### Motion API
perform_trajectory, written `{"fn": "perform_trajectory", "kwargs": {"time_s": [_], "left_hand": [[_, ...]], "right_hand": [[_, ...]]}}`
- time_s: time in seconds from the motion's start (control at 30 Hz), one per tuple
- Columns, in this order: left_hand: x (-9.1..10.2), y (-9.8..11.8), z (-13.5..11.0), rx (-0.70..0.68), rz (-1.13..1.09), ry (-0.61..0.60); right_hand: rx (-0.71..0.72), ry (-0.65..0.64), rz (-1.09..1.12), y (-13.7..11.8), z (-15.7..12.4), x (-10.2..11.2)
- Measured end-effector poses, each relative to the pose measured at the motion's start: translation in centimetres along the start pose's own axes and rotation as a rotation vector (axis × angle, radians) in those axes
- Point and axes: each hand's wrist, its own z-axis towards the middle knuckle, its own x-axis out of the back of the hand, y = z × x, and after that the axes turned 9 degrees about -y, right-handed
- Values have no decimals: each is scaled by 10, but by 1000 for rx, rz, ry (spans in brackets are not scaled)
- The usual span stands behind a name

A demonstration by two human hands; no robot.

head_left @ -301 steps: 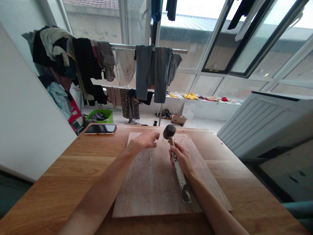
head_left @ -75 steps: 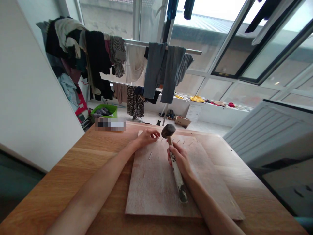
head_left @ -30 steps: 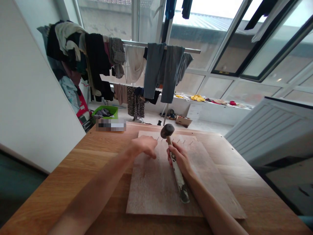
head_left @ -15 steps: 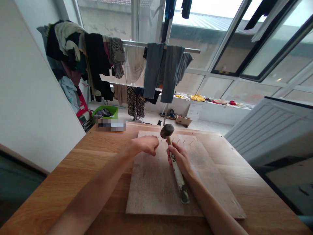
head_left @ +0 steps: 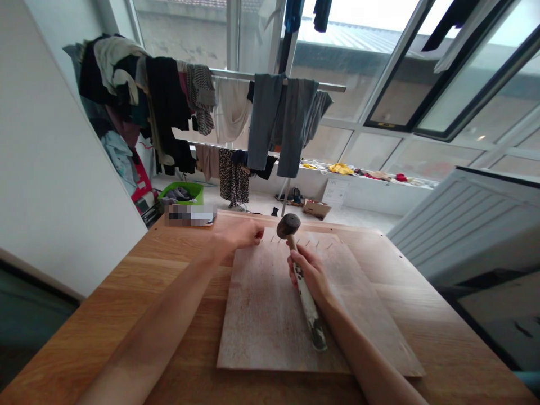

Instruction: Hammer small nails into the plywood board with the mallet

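Observation:
A rubber mallet [head_left: 307,309] with a dark head and a worn, paint-spotted wooden handle is gripped in my right hand [head_left: 311,270], fingers wrapped around the upper handle. Its head is raised near the far end of a wooden board [head_left: 265,315]. Along that far end, several thin nails [head_left: 318,244] stand in a row, some partly behind the mallet. My left hand [head_left: 248,232] is closed at the board's far left corner, fingertips pinched together beside the leftmost nail. Whatever those fingertips hold, if anything, is too small to make out.
The board lies on a wooden table [head_left: 169,292]. A blurred-out item [head_left: 190,215] sits at the table's far left corner. Beyond are a drying rack with clothes [head_left: 265,121], a green basket [head_left: 198,194] and a cardboard box [head_left: 316,209]. A white panelled unit [head_left: 472,214] stands right.
My left hand has moved left and slightly away along the nail row, uncovering nails it hid before. My right hand and the mallet have stayed in place.

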Motion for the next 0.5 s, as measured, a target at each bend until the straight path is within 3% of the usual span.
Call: {"fn": "perform_trajectory", "kwargs": {"time_s": [0.3,0.5], "left_hand": [[-15,-10,8,-86,-191,33],[-18,-19,7,-119,-310,32]], "right_hand": [[11,-14,0,6,1,2],[-16,-27,0,-7,5,-8]]}}
